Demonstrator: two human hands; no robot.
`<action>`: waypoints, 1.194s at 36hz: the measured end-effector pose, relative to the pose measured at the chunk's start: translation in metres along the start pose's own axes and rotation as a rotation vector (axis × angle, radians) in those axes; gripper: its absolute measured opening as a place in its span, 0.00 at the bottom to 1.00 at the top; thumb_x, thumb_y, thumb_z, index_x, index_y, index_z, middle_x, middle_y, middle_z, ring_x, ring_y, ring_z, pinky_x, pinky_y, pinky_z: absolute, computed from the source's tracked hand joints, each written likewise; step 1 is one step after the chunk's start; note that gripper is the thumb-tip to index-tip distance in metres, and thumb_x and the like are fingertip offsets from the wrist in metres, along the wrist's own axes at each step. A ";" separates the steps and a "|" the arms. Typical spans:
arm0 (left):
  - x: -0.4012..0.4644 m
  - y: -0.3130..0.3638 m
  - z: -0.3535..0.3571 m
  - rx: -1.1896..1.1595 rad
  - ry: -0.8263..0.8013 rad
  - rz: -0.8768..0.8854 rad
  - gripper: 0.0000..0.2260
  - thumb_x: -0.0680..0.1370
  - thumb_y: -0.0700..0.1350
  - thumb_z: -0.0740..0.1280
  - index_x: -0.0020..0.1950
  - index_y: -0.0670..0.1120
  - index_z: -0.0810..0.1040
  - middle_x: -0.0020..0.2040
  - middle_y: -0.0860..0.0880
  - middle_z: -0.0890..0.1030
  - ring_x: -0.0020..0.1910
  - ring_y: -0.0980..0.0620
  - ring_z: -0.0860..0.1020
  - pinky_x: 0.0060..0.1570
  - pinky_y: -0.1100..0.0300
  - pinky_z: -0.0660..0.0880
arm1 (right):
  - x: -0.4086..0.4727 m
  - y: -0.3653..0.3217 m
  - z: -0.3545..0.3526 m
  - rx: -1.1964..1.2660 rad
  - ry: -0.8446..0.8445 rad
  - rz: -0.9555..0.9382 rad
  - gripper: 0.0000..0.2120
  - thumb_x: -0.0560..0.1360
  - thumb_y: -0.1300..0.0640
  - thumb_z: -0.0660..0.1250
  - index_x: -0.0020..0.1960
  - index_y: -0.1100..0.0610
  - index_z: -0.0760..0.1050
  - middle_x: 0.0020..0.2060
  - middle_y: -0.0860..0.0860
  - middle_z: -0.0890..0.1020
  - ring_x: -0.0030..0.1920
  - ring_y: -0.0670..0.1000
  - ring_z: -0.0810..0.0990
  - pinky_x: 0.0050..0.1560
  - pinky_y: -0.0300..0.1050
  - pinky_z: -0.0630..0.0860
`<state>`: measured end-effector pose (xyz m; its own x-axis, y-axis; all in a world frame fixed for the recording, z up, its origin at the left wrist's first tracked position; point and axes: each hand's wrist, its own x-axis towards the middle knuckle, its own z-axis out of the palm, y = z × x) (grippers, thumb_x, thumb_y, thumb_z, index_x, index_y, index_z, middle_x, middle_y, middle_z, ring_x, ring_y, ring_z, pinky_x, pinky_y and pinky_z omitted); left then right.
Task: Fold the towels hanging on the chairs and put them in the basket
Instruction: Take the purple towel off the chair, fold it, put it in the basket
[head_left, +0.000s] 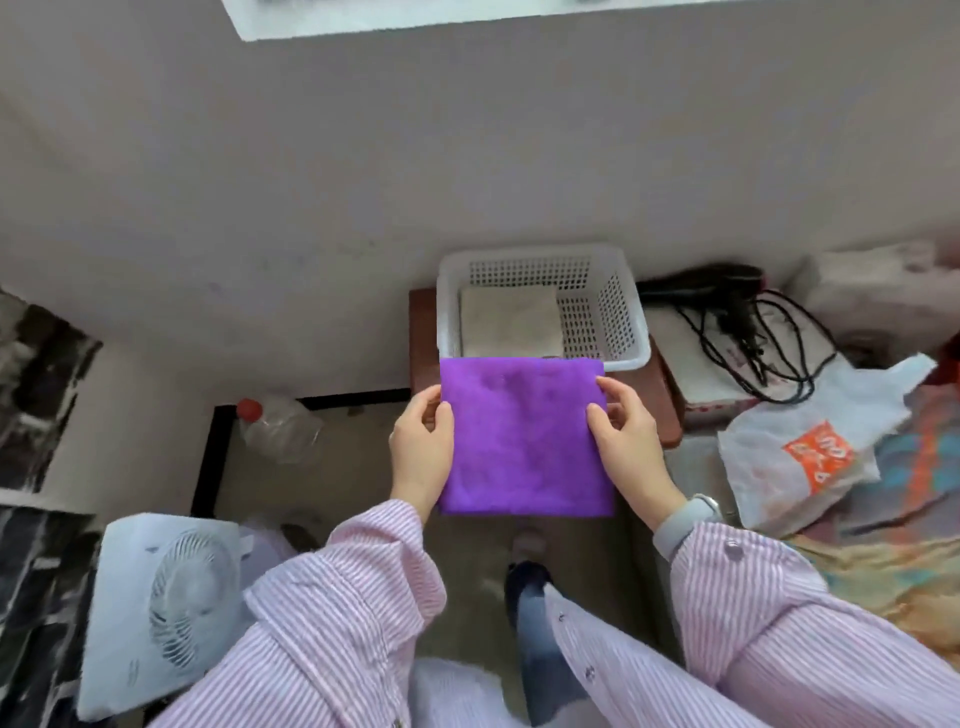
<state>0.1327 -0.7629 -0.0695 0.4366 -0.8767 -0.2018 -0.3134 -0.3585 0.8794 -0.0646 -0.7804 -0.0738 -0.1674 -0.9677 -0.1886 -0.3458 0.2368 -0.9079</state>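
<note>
While both hands pinch its side edges, left hand (422, 447) and right hand (626, 441), the folded purple towel (524, 436) hangs flat just before the white basket (631, 348). Soft, light and floppy, it likely needs support at both edges. A folded beige towel (511, 322) already lies inside.

Plain pale wall (363, 156), scuffed. Bright opening (415, 15) at top, possibly a window. Brown stool (660, 405) against wall. Dull tan floor (337, 467). White fan (171, 597) lower left. Patterned bedding (914, 467) right.
</note>
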 end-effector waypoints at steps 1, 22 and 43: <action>0.018 0.007 0.010 -0.002 0.003 -0.014 0.12 0.77 0.40 0.61 0.58 0.45 0.77 0.50 0.50 0.80 0.47 0.54 0.77 0.54 0.61 0.72 | 0.021 -0.003 0.001 0.000 -0.006 0.000 0.16 0.75 0.61 0.61 0.62 0.54 0.71 0.49 0.50 0.78 0.49 0.51 0.76 0.57 0.49 0.73; 0.219 -0.006 0.129 0.856 0.060 0.125 0.15 0.75 0.38 0.61 0.61 0.42 0.73 0.43 0.43 0.81 0.43 0.42 0.78 0.44 0.53 0.64 | 0.251 0.047 0.073 -0.021 -0.271 0.147 0.19 0.79 0.61 0.54 0.69 0.50 0.63 0.64 0.53 0.72 0.60 0.52 0.74 0.62 0.54 0.72; 0.234 -0.054 0.172 0.941 -0.192 0.312 0.25 0.78 0.52 0.41 0.74 0.47 0.44 0.76 0.44 0.50 0.73 0.50 0.41 0.71 0.51 0.38 | 0.268 0.081 0.107 -1.033 -0.430 -0.511 0.25 0.77 0.47 0.47 0.73 0.51 0.55 0.73 0.60 0.58 0.73 0.63 0.51 0.73 0.59 0.49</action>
<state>0.1063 -1.0036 -0.2386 0.1039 -0.9817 -0.1599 -0.9648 -0.1386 0.2236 -0.0389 -1.0299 -0.2384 0.4522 -0.8728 -0.1837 -0.8833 -0.4096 -0.2280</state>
